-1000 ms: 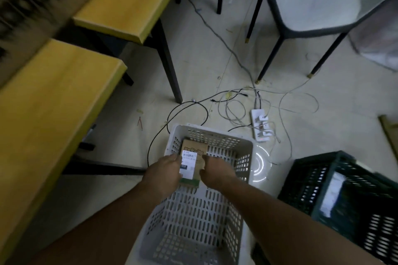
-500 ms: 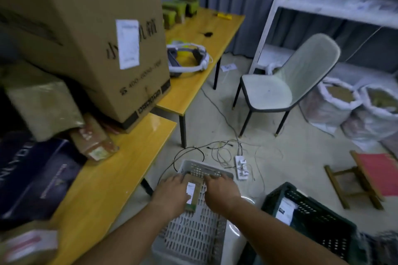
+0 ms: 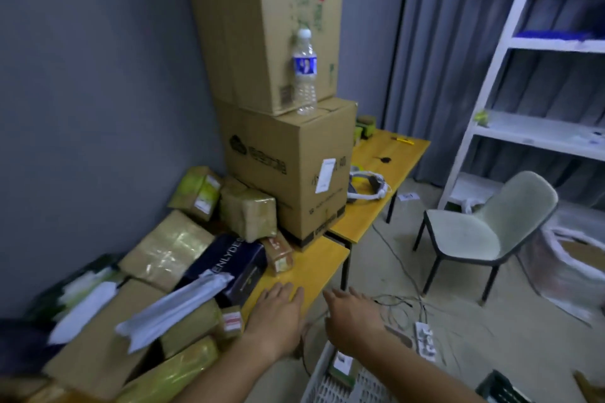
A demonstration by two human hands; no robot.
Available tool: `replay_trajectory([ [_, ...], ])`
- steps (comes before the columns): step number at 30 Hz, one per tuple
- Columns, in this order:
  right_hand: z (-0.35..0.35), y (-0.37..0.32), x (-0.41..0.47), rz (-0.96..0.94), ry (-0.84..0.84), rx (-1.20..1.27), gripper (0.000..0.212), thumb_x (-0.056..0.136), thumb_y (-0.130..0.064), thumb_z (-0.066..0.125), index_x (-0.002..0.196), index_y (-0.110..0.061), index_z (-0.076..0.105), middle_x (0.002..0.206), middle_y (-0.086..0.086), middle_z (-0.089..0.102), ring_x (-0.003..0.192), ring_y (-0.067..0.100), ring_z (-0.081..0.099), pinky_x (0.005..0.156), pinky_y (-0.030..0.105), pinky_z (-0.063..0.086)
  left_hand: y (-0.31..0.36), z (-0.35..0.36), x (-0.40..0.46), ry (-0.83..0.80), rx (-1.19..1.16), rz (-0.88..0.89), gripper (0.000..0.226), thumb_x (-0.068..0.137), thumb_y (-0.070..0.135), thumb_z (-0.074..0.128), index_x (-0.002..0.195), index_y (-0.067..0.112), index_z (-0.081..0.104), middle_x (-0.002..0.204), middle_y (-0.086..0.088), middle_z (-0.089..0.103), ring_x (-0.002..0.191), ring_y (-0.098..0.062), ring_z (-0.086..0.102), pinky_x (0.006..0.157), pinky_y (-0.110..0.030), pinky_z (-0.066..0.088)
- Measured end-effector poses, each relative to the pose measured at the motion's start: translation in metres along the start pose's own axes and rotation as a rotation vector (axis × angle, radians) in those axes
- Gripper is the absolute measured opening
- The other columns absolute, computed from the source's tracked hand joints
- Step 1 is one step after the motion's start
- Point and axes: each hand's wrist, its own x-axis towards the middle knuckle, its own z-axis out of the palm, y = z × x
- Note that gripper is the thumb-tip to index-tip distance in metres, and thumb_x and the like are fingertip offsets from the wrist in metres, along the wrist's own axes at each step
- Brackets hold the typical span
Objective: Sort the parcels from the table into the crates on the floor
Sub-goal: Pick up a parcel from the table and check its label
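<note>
Two tall stacked cartons [image 3: 288, 154] stood at the far end of the yellow table [image 3: 304, 267], with a heap of parcels [image 3: 170, 275] crowding its left side. A white crate [image 3: 330, 384] sat on the near floor, a small labelled parcel [image 3: 342, 366] lying inside. Above the table edge, the left hand [image 3: 276, 316] and right hand [image 3: 352, 314] reached out, fingers spread, holding nothing.
</note>
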Motion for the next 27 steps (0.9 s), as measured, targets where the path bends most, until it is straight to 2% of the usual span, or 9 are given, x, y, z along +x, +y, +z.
replay_trajectory([
  [3,-0.018,-0.041,-0.001,-0.115,-0.007,-0.014,0.055,0.106,-0.028,0.039,0.158,-0.018,0.025,0.164,0.006,0.028,0.152,0.035,0.019,0.121,0.049,0.025,-0.031,-0.019,-0.036,0.006,-0.03,-0.084,0.071,0.105,0.05,0.036,0.161,0.017,0.008,0.168,-0.008,0.007,0.154,-0.031,0.005,0.125,-0.045,0.012],
  [7,-0.032,-0.087,0.013,-0.246,0.04,-0.027,0.058,0.106,-0.03,0.041,0.159,-0.02,0.022,0.167,0.004,0.025,0.155,0.032,0.017,0.124,0.047,0.024,-0.07,-0.025,-0.069,0.092,-0.037,-0.207,0.07,0.104,0.047,0.04,0.16,0.018,0.012,0.167,-0.008,0.013,0.153,-0.029,0.009,0.123,-0.046,0.017],
  [12,-0.048,-0.126,0.035,-0.399,0.049,-0.053,0.056,0.106,-0.034,0.039,0.159,-0.02,0.024,0.166,0.001,0.028,0.154,0.03,0.02,0.121,0.044,0.025,-0.097,-0.04,-0.095,0.146,-0.079,-0.368,0.062,0.104,0.041,0.041,0.159,0.022,0.017,0.166,-0.008,0.016,0.152,-0.026,0.013,0.123,-0.039,0.013],
  [16,-0.056,-0.146,0.059,-0.489,0.027,-0.052,0.06,0.104,-0.032,0.044,0.159,-0.021,0.024,0.165,-0.001,0.028,0.155,0.031,0.016,0.125,0.045,0.021,-0.11,-0.05,-0.104,0.198,-0.098,-0.483,0.063,0.103,0.047,0.041,0.158,0.024,0.02,0.163,-0.005,0.023,0.149,-0.025,0.02,0.12,-0.036,0.018],
  [22,-0.063,-0.178,0.083,-0.643,0.01,-0.115,0.058,0.101,-0.029,0.049,0.155,-0.021,0.031,0.16,0.001,0.037,0.151,0.034,0.027,0.123,0.046,0.026,-0.136,-0.041,-0.121,0.219,-0.121,-0.64,0.066,0.102,0.052,0.043,0.158,0.023,0.023,0.164,-0.005,0.024,0.15,-0.024,0.02,0.123,-0.037,0.018],
  [27,-0.057,-0.222,0.092,-0.752,-0.007,-0.141,0.047,0.099,-0.025,0.05,0.144,-0.021,0.041,0.145,0.002,0.051,0.14,0.032,0.039,0.115,0.046,0.036,-0.171,-0.016,-0.147,0.193,-0.158,-0.743,0.068,0.1,0.054,0.044,0.158,0.024,0.024,0.163,-0.005,0.026,0.15,-0.025,0.022,0.123,-0.038,0.02],
])
